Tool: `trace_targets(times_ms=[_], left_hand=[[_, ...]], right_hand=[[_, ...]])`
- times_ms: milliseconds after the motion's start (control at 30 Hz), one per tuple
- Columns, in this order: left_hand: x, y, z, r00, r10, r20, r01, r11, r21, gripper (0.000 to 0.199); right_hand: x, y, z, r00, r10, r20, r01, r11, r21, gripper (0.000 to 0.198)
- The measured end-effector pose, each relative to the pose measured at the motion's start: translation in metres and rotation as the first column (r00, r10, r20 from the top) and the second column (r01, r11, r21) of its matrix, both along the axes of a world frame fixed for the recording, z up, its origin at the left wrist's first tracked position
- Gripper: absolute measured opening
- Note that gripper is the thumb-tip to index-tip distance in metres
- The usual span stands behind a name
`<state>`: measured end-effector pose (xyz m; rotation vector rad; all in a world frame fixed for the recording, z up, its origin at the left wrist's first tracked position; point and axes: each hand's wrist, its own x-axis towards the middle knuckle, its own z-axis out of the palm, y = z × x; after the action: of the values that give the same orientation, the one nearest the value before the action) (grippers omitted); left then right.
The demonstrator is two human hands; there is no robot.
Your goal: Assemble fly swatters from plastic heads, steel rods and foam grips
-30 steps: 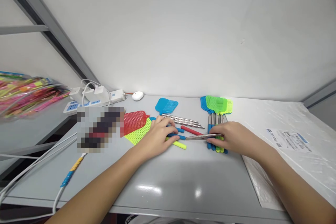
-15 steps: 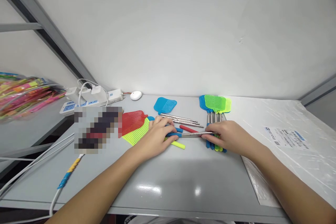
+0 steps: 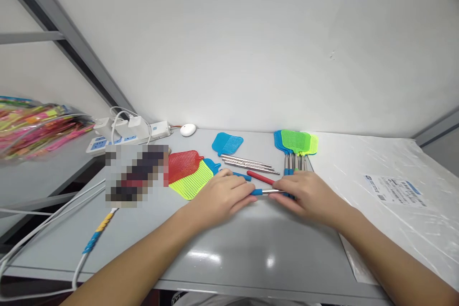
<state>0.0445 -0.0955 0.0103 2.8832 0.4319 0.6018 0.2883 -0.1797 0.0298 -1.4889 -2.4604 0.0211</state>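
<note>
My left hand is closed around a blue handle grip, whose end shows past the fingers. A metal rod runs from that grip into my right hand, which pinches it. Just beyond my hands lie a red handle grip and another blue grip. Behind my right hand is a bundle of fly swatters with blue and green mesh heads; their handles are partly hidden. Left of my left hand, a red swatter head overlaps a yellow one.
Several loose metal rods and a blue swatter head lie at the back. A power strip with cables and a white case stand left. A blurred-out item lies nearer. Plastic-wrapped sheet covers the right side.
My left hand has moved right and nearer, over the yellow-green grip, which is now hidden. Less of the rod shows between my hands, which are closer together.
</note>
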Motion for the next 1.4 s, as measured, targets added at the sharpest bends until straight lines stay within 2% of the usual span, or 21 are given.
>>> trace_targets(times_ms=[100, 167, 267, 333, 400, 500, 700, 833, 1100, 1300, 1400], left_hand=[[0.000, -0.005, 0.001, 0.999, -0.031, 0.035, 0.033, 0.998, -0.058, 0.024], [-0.002, -0.003, 0.003, 0.988, -0.018, 0.151, 0.039, 0.990, -0.137, 0.027], [-0.009, 0.005, 0.009, 0.940, 0.087, 0.329, -0.004, 0.969, -0.246, 0.035], [-0.014, 0.012, 0.013, 0.911, 0.184, 0.369, -0.079, 0.957, -0.280, 0.036], [-0.019, 0.018, 0.017, 0.896, 0.259, 0.360, -0.160, 0.946, -0.282, 0.034], [-0.023, 0.023, 0.019, 0.893, 0.306, 0.330, -0.230, 0.941, -0.250, 0.031], [-0.023, 0.023, 0.019, 0.901, 0.322, 0.291, -0.265, 0.939, -0.221, 0.031], [-0.022, 0.024, 0.017, 0.904, 0.336, 0.263, -0.284, 0.934, -0.218, 0.032], [-0.021, 0.023, 0.016, 0.928, 0.304, 0.214, -0.267, 0.946, -0.184, 0.030], [-0.010, 0.012, 0.011, 0.993, 0.078, 0.091, -0.064, 0.986, -0.152, 0.029], [-0.008, 0.009, 0.008, 0.993, 0.065, 0.095, -0.043, 0.974, -0.220, 0.032]], right_hand=[[-0.010, -0.003, -0.003, 1.000, 0.023, -0.010, -0.023, 0.999, -0.038, 0.034], [-0.012, -0.004, -0.003, 1.000, 0.025, -0.017, -0.026, 0.999, -0.047, 0.034], [-0.008, -0.006, 0.001, 0.999, 0.032, -0.015, -0.033, 0.998, -0.056, 0.033], [-0.005, -0.007, 0.004, 0.999, 0.042, -0.001, -0.042, 0.996, -0.083, 0.032], [-0.003, -0.007, 0.005, 0.999, 0.050, 0.021, -0.047, 0.993, -0.112, 0.031], [0.000, -0.006, 0.003, 0.997, 0.031, 0.064, -0.023, 0.993, -0.119, 0.030], [0.011, 0.000, -0.002, 0.987, -0.119, 0.104, 0.127, 0.989, -0.070, 0.034], [0.012, 0.001, -0.004, 0.984, -0.139, 0.108, 0.145, 0.988, -0.059, 0.034], [0.009, -0.001, -0.005, 0.987, -0.151, 0.051, 0.154, 0.986, -0.068, 0.034], [0.005, -0.001, 0.000, 0.990, -0.133, -0.036, 0.128, 0.986, -0.102, 0.035], [0.001, -0.002, 0.002, 0.989, -0.120, -0.083, 0.110, 0.988, -0.110, 0.033]])
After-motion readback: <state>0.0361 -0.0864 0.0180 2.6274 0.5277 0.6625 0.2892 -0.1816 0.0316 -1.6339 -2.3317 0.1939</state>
